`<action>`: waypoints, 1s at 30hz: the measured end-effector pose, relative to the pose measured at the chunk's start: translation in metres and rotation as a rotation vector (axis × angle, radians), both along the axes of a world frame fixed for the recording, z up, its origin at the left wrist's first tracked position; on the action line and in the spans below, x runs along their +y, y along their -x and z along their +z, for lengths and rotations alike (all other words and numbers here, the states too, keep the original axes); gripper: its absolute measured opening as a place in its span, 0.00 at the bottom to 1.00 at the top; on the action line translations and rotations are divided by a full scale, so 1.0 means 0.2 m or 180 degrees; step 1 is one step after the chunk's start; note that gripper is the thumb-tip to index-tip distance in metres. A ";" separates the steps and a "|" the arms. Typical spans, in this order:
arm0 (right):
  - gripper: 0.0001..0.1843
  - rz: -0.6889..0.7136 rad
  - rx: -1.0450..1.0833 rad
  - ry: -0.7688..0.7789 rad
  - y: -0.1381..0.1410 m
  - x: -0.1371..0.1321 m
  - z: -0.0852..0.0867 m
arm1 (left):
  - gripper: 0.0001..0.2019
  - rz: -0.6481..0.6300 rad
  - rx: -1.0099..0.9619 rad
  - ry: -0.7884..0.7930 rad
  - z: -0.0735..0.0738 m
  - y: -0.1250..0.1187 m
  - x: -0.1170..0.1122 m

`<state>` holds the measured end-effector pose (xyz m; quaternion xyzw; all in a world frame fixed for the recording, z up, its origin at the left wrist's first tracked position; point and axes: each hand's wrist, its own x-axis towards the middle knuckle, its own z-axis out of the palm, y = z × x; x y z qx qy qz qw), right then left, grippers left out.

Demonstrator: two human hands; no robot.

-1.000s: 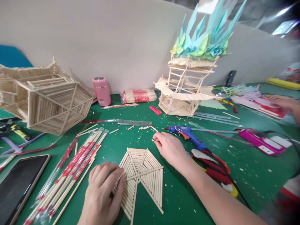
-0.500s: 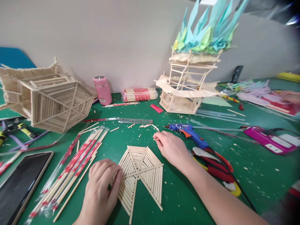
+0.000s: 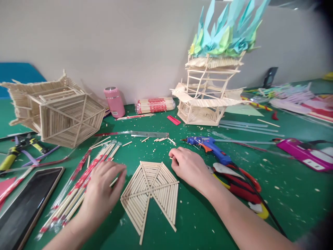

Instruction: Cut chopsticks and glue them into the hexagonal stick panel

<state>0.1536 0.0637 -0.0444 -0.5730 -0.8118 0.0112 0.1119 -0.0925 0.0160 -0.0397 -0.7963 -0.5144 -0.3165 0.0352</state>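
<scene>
A flat panel of wooden sticks (image 3: pixel 163 205) lies on the table between my hands. Spokes cross at its centre, several sections are filled with parallel sticks, and the near one is a gap. My left hand (image 3: pixel 102 191) is left of the panel, over paper-wrapped chopsticks (image 3: pixel 75 189), thumb and fingers apart. A short pale stick (image 3: pixel 113 182) shows in the gap between them; it does not look gripped. My right hand (image 3: pixel 189 168), at the panel's upper right, has fingers pinched around a small stick piece (image 3: pixel 171 158), mostly hidden. Beyond it lies a blue glue gun (image 3: pixel 208 144).
Red-handled pliers (image 3: pixel 236 184) lie beside my right forearm, a phone (image 3: pixel 31 205) at far left. Behind stand a stick-built model (image 3: pixel 70 118), a pink flask (image 3: pixel 114 101), bundled chopsticks (image 3: pixel 155 105) and a paper-leaf-topped stick tower (image 3: pixel 200 111). A magenta tool (image 3: pixel 299 152) is at right.
My left hand has let go of the panel's left edge and moved left over the chopsticks. My right hand stays nearly in place, still pinched. The view has shifted slightly.
</scene>
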 end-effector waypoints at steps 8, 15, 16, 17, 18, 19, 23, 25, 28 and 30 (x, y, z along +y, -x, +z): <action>0.11 0.0039 0.0276 -0.0023 0.00 -0.01 0.02 | 0.13 0.0521 0.0790 0.1220 0.15 0.31 0.07; 0.07 0.0176 0.0666 -0.0107 0.00 -0.03 0.02 | 0.12 0.0570 0.1894 0.1281 0.08 0.26 -0.05; 0.07 0.0203 0.0719 -0.0106 0.01 -0.03 0.02 | 0.12 0.0632 0.2048 0.1218 0.07 0.25 -0.06; 0.06 0.0227 0.0774 -0.0110 0.01 -0.03 0.02 | 0.11 0.0682 0.2146 0.1179 0.05 0.25 -0.06; 0.06 0.0248 0.0833 -0.0116 0.01 -0.03 0.01 | 0.11 0.0717 0.2190 0.1165 0.04 0.24 -0.06; 0.06 0.0269 0.0896 -0.0122 0.01 -0.04 0.01 | 0.11 0.0739 0.2188 0.1173 0.04 0.25 -0.06; 0.08 0.0397 0.1195 -0.0148 0.02 -0.05 0.02 | 0.11 0.0771 0.2083 0.1231 0.06 0.25 -0.07; 0.08 0.0526 0.1359 -0.0145 0.03 -0.07 0.04 | 0.09 0.0668 0.1756 0.1219 0.09 0.24 -0.09; 0.08 0.0863 0.1623 -0.0026 0.06 -0.11 0.07 | 0.08 0.0321 0.1023 0.1061 0.14 0.16 -0.14; 0.08 0.1203 0.2001 0.0259 0.09 -0.15 0.08 | 0.09 0.0137 0.0749 0.0915 0.16 0.08 -0.16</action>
